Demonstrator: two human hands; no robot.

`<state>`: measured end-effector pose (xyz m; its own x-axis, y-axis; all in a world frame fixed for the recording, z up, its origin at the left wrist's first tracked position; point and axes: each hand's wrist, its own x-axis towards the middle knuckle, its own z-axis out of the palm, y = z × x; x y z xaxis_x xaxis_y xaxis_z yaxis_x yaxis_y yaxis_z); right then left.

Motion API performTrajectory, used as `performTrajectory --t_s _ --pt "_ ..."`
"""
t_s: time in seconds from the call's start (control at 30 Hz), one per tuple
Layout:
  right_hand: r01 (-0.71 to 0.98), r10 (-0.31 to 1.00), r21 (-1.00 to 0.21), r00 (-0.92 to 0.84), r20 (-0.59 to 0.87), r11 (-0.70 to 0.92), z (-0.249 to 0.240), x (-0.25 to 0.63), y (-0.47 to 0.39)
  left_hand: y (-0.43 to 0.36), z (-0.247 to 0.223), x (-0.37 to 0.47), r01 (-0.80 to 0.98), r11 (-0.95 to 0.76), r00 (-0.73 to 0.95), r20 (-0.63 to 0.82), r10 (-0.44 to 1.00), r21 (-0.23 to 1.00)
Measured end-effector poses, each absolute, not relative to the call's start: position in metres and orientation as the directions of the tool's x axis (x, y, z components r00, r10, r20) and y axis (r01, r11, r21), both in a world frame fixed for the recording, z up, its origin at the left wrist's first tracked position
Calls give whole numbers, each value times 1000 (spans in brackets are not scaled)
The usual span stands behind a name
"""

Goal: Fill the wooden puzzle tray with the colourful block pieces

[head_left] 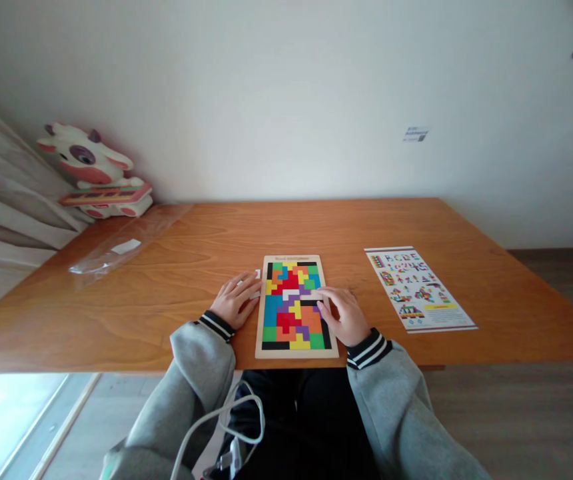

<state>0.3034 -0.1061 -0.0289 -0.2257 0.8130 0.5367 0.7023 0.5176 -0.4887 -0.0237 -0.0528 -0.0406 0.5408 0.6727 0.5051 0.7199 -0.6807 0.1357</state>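
A wooden puzzle board [260,333] lies in front of me, mostly filled with colourful block pieces in red, blue, green, yellow, orange, purple and black. My right hand [344,315] reaches over its right side. Its thumb and index finger are at the right end of a pale bar-shaped puzzle piece [309,297], just above a black one. A white puzzle piece [290,293] sits left of that bar. My left hand [236,301] rests on the table along the board's left edge, fingers spread. Small white pieces [258,274] show by its fingertips, partly hidden.
The wooden table [326,227] meets a white wall. A printed pattern sheet [419,287] lies to the right. On the left are a clear plastic bag [126,247] and a cow-shaped toy piano [101,173]. A white cable [216,413] hangs near my lap.
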Motion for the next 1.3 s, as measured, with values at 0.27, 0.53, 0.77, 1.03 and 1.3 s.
performTrajectory --t_s 0.27,0.53,0.77,1.03,1.3 --pt "759 860 -486 -185 476 433 -35 310 -115 -29 -55 -15 723 -652 487 501 715 228" --pt "763 876 -513 -142 461 394 -33 321 -120 -35 -51 -19 664 -680 449 560 696 313" --pt "785 895 -490 -177 408 379 -29 308 -116 -40 -44 -20 651 -652 396 560 728 388" --pt "772 904 -528 -139 404 354 -29 301 -115 -42 -37 -20 604 -708 415 614 672 367" --pt "700 898 -627 -45 437 340 -33 306 -116 -46 -31 -20 597 -736 424 653 627 319"
